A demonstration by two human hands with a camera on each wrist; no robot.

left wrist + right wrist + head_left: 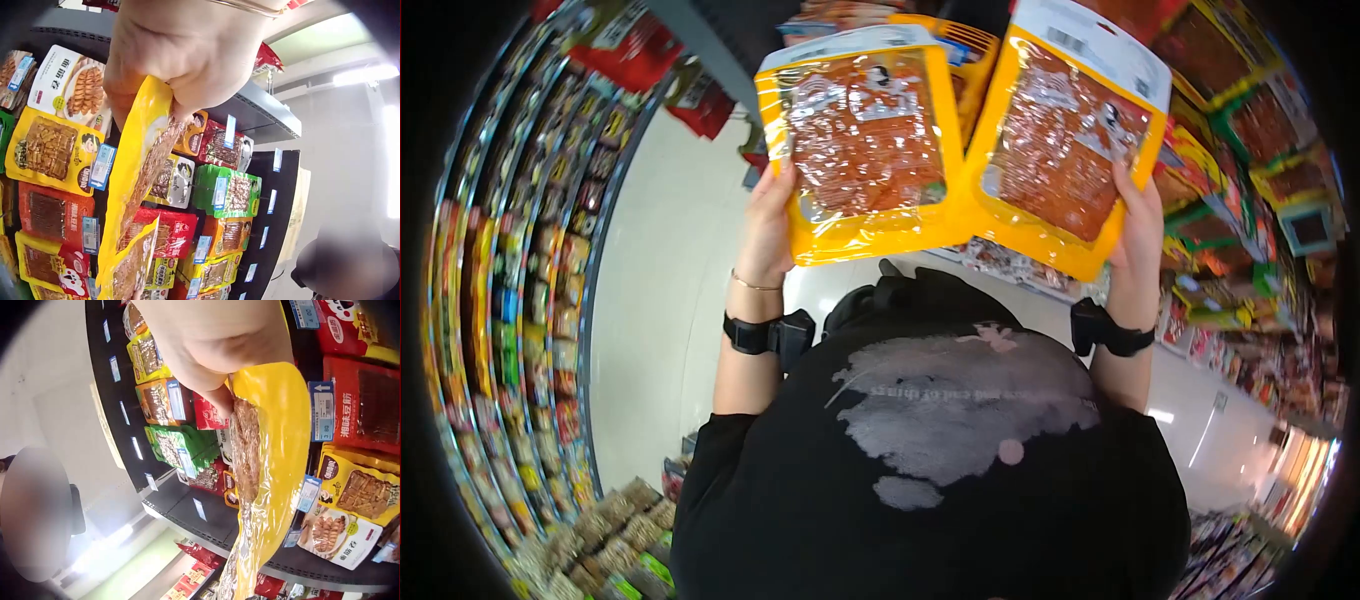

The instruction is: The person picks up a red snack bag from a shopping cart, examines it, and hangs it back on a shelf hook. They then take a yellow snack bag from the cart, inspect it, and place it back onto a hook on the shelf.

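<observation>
Right wrist, yellow pkt [281,425], red 湘味豆筋 pkt [369,406]

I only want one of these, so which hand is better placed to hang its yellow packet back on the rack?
Probably the right. The right hand holds the right packet just beside the rack; the left hand holds the left packet on the aisle side, farther from it.
</observation>
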